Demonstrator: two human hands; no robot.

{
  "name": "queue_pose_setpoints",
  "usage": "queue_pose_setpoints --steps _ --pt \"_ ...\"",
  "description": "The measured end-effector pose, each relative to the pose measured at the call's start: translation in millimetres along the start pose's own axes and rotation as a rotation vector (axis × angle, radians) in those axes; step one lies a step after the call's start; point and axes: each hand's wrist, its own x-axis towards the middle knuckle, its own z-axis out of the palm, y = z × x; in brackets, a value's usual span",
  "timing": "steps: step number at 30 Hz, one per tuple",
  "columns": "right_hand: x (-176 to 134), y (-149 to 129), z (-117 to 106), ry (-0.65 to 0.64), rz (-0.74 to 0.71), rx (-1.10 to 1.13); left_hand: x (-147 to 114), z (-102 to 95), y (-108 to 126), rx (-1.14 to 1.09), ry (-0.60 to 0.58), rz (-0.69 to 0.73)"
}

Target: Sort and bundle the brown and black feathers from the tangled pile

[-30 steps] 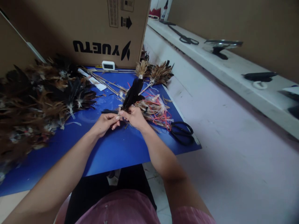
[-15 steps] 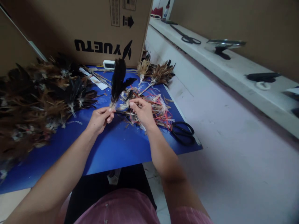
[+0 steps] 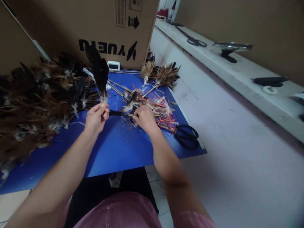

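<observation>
On my remote feed, the left hand (image 3: 96, 117) pinches black feathers (image 3: 98, 68) quill-end between closed fingers, tips near twelve o'clock; the right hand (image 3: 145, 118), at the three-o'clock pile (image 3: 163, 109), hides its grip. I'd pinch lightly, sparing the vanes.

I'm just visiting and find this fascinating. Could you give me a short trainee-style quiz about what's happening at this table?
1. Multiple choice: which hand holds up the upright black feathers?
A) left
B) right
C) both

2. True or false: the black looped handles lie on the blue surface, farther right than the right hand.

3. Fill in the missing words: the small white device stands in front of a large ____ ____.

Key:
1. A, the left hand, pinching them near their base.
2. True.
3. cardboard box
</observation>
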Motion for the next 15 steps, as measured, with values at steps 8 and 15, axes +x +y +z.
queue_pose_setpoints --steps 8,15 --pt "1.6 -6.1 -3.9 -0.022 -0.016 0.052 -1.3 1.3 -1.9 0.014 -0.017 -0.023" --pt "-0.3 -2.9 -8.4 0.002 0.011 0.387 -1.4 1.6 -3.5 0.025 -0.009 -0.025"
